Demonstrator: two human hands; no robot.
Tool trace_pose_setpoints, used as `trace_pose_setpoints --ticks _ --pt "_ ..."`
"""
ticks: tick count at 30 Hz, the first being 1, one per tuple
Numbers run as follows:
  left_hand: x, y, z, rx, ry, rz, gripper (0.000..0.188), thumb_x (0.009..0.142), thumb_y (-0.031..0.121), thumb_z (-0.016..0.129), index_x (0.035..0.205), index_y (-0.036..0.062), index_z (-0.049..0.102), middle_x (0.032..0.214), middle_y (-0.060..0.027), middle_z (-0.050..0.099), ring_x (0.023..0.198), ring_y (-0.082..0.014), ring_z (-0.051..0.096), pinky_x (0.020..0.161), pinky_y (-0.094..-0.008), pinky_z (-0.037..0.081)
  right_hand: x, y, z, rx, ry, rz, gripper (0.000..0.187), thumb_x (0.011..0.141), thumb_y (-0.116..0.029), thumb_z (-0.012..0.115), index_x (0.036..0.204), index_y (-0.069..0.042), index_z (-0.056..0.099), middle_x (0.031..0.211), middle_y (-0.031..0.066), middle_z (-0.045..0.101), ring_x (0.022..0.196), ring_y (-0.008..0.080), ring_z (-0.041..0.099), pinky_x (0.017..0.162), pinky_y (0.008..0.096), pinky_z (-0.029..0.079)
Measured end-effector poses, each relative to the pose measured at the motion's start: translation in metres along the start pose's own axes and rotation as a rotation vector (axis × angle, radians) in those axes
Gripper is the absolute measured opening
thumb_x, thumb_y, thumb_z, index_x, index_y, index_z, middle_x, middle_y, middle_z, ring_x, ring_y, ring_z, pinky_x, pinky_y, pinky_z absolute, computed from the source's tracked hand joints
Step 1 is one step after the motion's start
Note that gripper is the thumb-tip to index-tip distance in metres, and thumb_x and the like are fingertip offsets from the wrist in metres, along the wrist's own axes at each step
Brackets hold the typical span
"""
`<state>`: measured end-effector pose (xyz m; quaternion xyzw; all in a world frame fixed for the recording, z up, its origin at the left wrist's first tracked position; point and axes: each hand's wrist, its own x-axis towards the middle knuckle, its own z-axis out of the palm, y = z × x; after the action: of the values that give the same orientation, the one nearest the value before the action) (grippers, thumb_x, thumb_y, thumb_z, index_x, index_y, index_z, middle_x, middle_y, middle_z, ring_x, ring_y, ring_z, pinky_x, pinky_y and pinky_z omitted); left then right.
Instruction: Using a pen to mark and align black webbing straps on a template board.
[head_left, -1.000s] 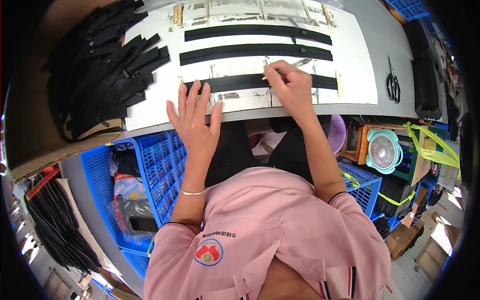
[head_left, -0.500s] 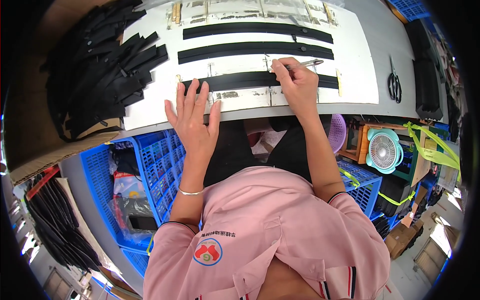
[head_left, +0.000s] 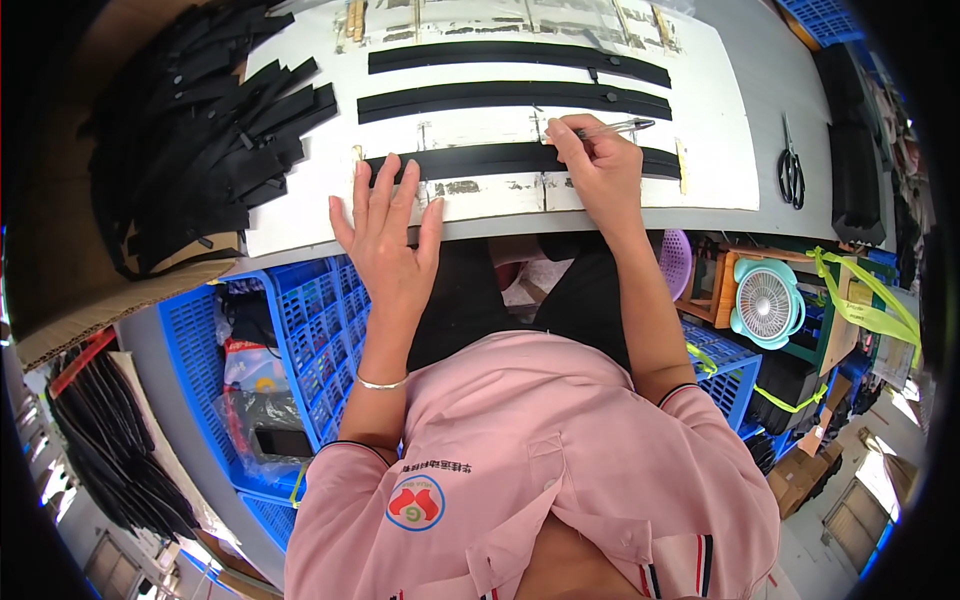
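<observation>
A black zipper strip (head_left: pixel 480 161) lies across the white board (head_left: pixel 720 120) nearest to me. My left hand (head_left: pixel 388 235) rests open with its fingertips on the strip's left end. In my right hand (head_left: pixel 603 170) is a clear-barrelled pen (head_left: pixel 630 126), pinched between thumb and fingers; its tip, close to the strip's upper edge, is partly hidden by the fingers. Beyond lie two more black zipper strips, a middle one (head_left: pixel 470 101) and a far one (head_left: pixel 480 58), each with a slider near its right end.
Many black strips (head_left: pixel 215 150) are heaped at the left beside a cardboard box (head_left: pixel 130 300). Black-handled scissors (head_left: pixel 790 170) lie on the grey table to the right. Below the table edge are blue crates (head_left: pixel 310 340) and a turquoise fan (head_left: pixel 768 303).
My right hand and the pen have shifted very slightly to the right. The left hand stays in place on the strip.
</observation>
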<state>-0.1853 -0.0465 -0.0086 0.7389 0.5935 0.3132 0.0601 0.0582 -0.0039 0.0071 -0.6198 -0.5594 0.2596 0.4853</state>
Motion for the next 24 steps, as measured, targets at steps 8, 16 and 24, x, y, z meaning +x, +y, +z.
trace_pose_setpoints --ticks 8,16,24 --pt "0.0 0.0 0.0 -0.026 0.009 -0.005 0.044 0.092 0.025 0.075 0.134 0.0096 0.069 0.145 -0.0094 0.062 0.148 -0.0326 0.042 0.123 -0.0572 0.012 0.0 -0.003 0.003 -0.106 0.028 -0.074 0.023 0.094 -0.024 0.075 0.087 -0.002 0.078 0.064 0.0063 0.069 0.052 0.0128 0.061 0.052 0.0262 0.045" --pt "0.003 0.004 -0.002 -0.035 0.022 -0.02 0.044 0.091 0.025 0.076 0.132 0.0102 0.07 0.145 -0.0101 0.061 0.148 -0.0336 0.041 0.123 -0.0583 0.013 0.002 -0.005 0.001 -0.221 -0.009 -0.072 0.024 0.094 -0.027 0.074 0.086 -0.004 0.078 0.061 0.0043 0.067 0.051 0.0142 0.061 0.051 0.0275 0.044" --pt "0.034 0.056 0.03 -0.468 0.07 0.05 0.03 0.088 0.015 0.078 0.117 0.0091 0.076 0.13 -0.0094 0.068 0.127 -0.0314 0.058 0.114 -0.045 0.035 -0.001 -0.007 0.003 -0.318 0.021 -0.184 0.02 0.094 -0.026 0.074 0.088 -0.007 0.078 0.062 0.0039 0.068 0.052 0.0173 0.063 0.051 0.0295 0.046"
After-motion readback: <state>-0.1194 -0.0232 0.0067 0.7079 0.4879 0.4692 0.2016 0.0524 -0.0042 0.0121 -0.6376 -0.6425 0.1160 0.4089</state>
